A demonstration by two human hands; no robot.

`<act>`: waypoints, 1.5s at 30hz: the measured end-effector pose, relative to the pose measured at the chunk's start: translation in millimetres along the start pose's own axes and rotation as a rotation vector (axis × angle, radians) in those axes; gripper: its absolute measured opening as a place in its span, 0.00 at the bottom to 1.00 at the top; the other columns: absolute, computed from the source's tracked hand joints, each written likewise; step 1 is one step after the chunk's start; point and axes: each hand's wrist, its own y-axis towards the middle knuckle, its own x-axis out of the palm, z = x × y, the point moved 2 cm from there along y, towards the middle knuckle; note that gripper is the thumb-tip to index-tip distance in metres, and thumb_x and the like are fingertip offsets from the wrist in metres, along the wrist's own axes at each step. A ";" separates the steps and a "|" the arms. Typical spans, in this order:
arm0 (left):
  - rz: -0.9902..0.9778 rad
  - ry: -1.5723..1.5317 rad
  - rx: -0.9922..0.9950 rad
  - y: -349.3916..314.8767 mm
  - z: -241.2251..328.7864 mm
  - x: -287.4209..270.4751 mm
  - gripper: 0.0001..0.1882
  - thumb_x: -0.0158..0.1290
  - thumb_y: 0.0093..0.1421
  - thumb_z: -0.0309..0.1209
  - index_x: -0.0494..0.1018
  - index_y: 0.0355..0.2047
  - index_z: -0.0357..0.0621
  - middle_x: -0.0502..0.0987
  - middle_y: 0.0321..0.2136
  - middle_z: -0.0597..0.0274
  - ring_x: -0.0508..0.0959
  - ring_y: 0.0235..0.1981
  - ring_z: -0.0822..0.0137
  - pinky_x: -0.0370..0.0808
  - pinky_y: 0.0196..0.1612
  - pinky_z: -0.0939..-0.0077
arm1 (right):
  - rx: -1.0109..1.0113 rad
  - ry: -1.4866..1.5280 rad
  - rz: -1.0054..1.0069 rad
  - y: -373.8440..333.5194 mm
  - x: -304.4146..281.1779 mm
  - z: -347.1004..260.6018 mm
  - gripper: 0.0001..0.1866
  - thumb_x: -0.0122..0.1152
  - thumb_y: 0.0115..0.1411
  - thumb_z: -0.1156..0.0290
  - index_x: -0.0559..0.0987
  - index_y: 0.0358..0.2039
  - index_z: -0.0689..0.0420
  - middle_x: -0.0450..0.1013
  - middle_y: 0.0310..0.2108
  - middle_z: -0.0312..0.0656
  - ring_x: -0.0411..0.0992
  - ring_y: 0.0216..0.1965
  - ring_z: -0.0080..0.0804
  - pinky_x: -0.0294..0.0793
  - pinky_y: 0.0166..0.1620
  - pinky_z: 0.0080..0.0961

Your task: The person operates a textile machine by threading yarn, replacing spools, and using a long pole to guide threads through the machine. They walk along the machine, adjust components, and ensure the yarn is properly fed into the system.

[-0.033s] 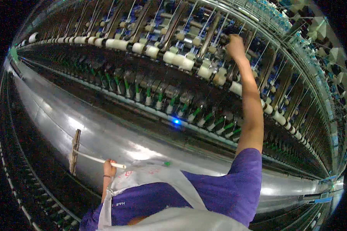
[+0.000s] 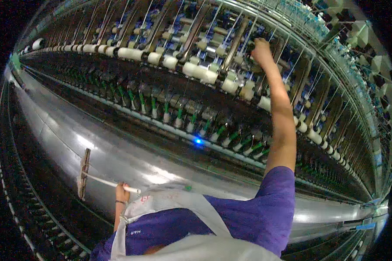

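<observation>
My left hand [image 2: 122, 191] is wrapped round a white pole [image 2: 104, 181] beside my apron. At the pole's far end is a worn, brownish flat crosspiece [image 2: 83, 174], like the head of a floor mop. My right arm stretches up and forward across a long spinning frame [image 2: 174, 127]. Among its rollers and arms is my right hand [image 2: 261, 50], fingers curled closed; what they hold, if anything, is hidden. Below that hand runs a row of pale rollers [image 2: 200, 72]. Lower still stand several green-and-white bobbins [image 2: 166, 114].
A shiny metallic floor [image 2: 52, 126] lies between this frame and another machine row [image 2: 48, 222] at the lower left. One blue light [image 2: 198, 141] glows on the frame's rail. Thin rods and hanging pale packages [image 2: 370, 56] crowd the upper right.
My right hand has shifted slightly left among the machine's arms. The machine sits a little differently in view; my left hand keeps its grip on the pole.
</observation>
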 end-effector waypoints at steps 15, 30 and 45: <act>0.403 -0.328 -0.381 -28.5 -46.9 -19.6 0.08 0.41 0.54 0.24 0.63 0.19 0.40 0.63 0.13 0.61 0.66 0.14 0.67 0.65 0.17 0.75 | -0.020 -0.096 -0.037 58.9 67.5 41.3 0.30 0.63 0.41 0.68 0.68 0.48 0.59 0.68 0.42 0.52 0.63 0.49 0.49 0.62 0.52 0.39; 0.266 -0.039 -0.531 -27.8 -64.6 -66.0 0.06 0.44 0.53 0.27 0.69 0.22 0.39 0.69 0.15 0.56 0.71 0.18 0.62 0.67 0.19 0.69 | 0.552 0.565 0.043 -55.1 35.8 -46.4 0.46 0.59 0.41 0.70 0.47 0.56 0.75 0.72 0.33 0.61 0.72 0.36 0.53 0.70 0.43 0.40; -0.050 0.978 -0.107 -15.3 -53.1 -87.5 0.08 0.46 0.52 0.31 0.72 0.25 0.41 0.74 0.19 0.51 0.76 0.24 0.57 0.70 0.24 0.64 | 0.592 0.649 -0.058 -47.2 73.7 -21.8 0.45 0.65 0.37 0.71 0.53 0.56 0.68 0.71 0.34 0.53 0.69 0.33 0.39 0.68 0.35 0.30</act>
